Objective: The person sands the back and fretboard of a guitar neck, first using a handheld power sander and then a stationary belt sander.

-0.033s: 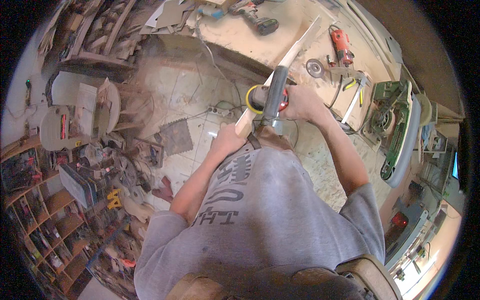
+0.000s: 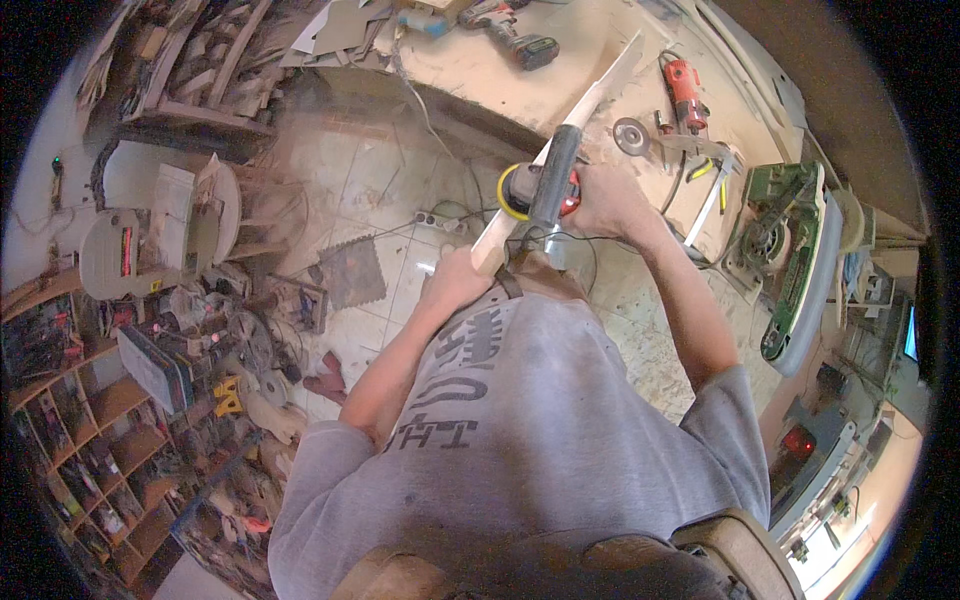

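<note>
A long pale wooden strip runs from my chest out over the dusty workbench. My left hand grips its near end. My right hand is closed around a power sander with a dark grey body and a yellow round pad. The tool lies across the strip near its lower part, the pad facing left. Fine dust hangs in the air around it. My grey shirt fills the lower middle of the view.
On the bench lie a cordless drill, a red power tool, a loose grinding disc and a green machine. A power strip sits on the tiled floor. Cluttered shelves and machines stand at the left.
</note>
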`<state>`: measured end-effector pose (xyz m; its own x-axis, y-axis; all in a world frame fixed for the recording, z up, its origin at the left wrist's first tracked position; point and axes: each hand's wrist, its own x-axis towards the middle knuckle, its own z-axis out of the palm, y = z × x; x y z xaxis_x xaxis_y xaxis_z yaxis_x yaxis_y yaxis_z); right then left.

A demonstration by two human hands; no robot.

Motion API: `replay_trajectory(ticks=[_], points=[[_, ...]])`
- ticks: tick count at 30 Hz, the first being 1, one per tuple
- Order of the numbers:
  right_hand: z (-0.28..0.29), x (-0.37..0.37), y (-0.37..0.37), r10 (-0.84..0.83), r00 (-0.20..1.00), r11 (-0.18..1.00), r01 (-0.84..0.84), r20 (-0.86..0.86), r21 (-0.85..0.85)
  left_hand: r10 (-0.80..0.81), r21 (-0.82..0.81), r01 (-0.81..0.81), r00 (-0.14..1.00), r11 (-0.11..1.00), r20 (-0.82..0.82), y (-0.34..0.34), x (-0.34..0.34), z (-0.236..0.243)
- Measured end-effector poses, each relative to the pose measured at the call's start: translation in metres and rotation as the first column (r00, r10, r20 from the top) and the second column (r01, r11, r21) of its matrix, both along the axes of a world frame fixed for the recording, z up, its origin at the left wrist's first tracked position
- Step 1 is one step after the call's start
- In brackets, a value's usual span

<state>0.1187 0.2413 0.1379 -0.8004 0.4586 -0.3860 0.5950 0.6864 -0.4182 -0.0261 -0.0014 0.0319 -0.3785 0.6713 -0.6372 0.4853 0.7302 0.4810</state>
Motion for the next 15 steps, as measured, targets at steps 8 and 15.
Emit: replay_trajectory(ticks=[8,15], points=[[-0.005,-0.011,0.003,0.161,0.987,0.985,-0.162,0.024,0.059,0.008,0.025,-0.008,1.000,1.000,-0.025,0.006,0.010,0.021],[0.003,-0.018,-0.007,0.159,0.987,0.986,-0.160,0.020,0.053,0.020,0.034,-0.019,0.999,0.999,-0.033,0.006,0.010,0.017]])
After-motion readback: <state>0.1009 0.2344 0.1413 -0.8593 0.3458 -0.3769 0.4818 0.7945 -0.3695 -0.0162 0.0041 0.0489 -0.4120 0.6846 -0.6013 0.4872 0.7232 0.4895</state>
